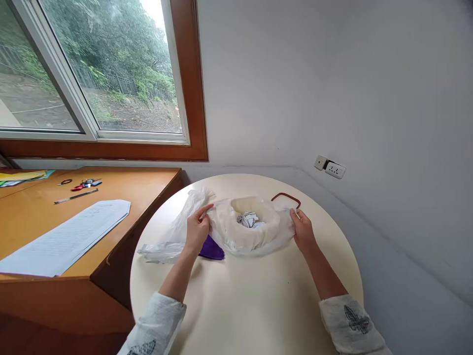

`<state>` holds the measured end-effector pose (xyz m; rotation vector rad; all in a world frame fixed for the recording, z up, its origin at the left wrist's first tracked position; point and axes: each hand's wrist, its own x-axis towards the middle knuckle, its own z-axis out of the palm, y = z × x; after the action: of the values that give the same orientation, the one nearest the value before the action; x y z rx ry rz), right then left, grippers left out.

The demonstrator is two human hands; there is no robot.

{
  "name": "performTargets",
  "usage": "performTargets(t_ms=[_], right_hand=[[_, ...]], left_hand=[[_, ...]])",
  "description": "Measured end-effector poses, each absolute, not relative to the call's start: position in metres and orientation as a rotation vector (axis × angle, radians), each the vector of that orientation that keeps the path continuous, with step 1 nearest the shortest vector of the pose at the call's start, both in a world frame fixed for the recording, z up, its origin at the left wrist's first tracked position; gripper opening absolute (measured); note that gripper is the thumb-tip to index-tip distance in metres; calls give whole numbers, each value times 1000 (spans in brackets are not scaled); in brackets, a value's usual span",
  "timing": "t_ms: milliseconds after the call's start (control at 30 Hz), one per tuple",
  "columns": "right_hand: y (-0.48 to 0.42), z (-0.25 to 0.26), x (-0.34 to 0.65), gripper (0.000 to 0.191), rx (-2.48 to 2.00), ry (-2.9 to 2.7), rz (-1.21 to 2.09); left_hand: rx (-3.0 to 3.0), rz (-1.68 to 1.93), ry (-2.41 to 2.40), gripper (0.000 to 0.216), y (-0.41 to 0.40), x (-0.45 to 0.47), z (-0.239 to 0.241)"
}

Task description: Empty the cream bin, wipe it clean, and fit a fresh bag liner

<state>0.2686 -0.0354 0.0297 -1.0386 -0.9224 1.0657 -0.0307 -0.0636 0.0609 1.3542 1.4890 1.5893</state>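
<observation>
left hand (197,230): fingers pinched the left rim of the bag (240,237) | right hand (303,230): fingers closed on its right rim | bag: white, mouth held wide between both hands, sat mid-table (240,305), scraps (249,219) inside | purple cloth (212,250): lay beside left hand, touching bag | handle (286,197): brown, just behind bag

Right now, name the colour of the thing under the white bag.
That thing is purple, seen in head view.
</observation>
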Motion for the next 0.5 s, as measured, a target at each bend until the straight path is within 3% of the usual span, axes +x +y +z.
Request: performTargets(t_ms=[267,500], right_hand=[[-52,89,284,33,-944,-1019,1036],[-70,127,299,30,-912,-1057,1085]], left_hand=[[1412,1574,1334,41,-77,-43,121],[1647,1232,1364,56,-93,-62,170]])
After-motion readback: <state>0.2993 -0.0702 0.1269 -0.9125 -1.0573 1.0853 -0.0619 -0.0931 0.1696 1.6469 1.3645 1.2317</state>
